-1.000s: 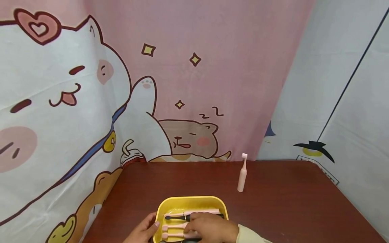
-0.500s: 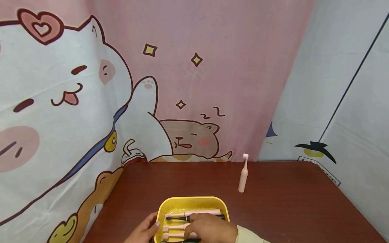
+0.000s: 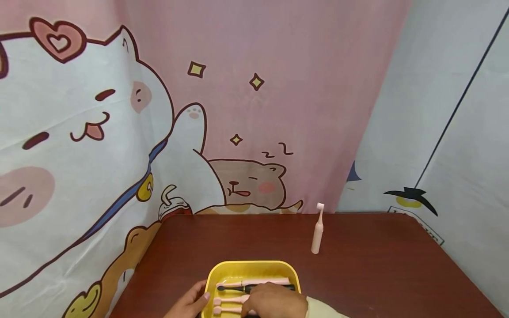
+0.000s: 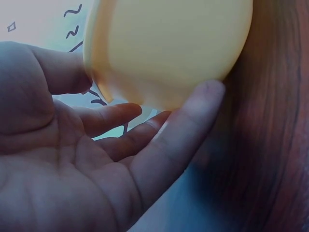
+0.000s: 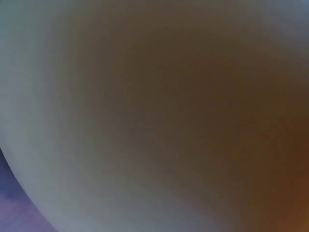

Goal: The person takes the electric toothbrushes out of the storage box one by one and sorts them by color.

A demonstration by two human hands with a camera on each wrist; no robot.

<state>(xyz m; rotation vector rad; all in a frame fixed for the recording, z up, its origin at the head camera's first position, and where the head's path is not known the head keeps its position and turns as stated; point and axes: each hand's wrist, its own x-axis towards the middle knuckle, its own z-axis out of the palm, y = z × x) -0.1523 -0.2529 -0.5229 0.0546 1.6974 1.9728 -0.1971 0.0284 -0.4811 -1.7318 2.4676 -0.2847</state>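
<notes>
At the bottom of the head view is a yellow tray point(image 3: 254, 264) holding several electric toothbrushes lying crosswise. Farthest back lies a pink toothbrush point(image 3: 266, 281), then a black toothbrush point(image 3: 232, 289), then two more pink ones point(image 3: 230, 300) nearer me. My left hand point(image 3: 188, 302) grips the tray's left side; in the left wrist view its thumb and fingers lie along the yellow wall point(image 4: 174, 48). My right hand point(image 3: 276, 301) reaches into the tray over the toothbrush handles. Its fingertips are hidden, so I cannot tell what they hold. The right wrist view is blurred.
A pink electric toothbrush point(image 3: 317, 238) stands upright on the dark brown table point(image 3: 377, 265), beyond the tray and to its right. Cartoon-printed curtains point(image 3: 310, 88) hang behind the table and along its sides.
The head view has shifted slightly, and the nearest black toothbrush head has dropped out of frame. My right hand has moved a little nearer me within the tray. The left hand keeps its grip.
</notes>
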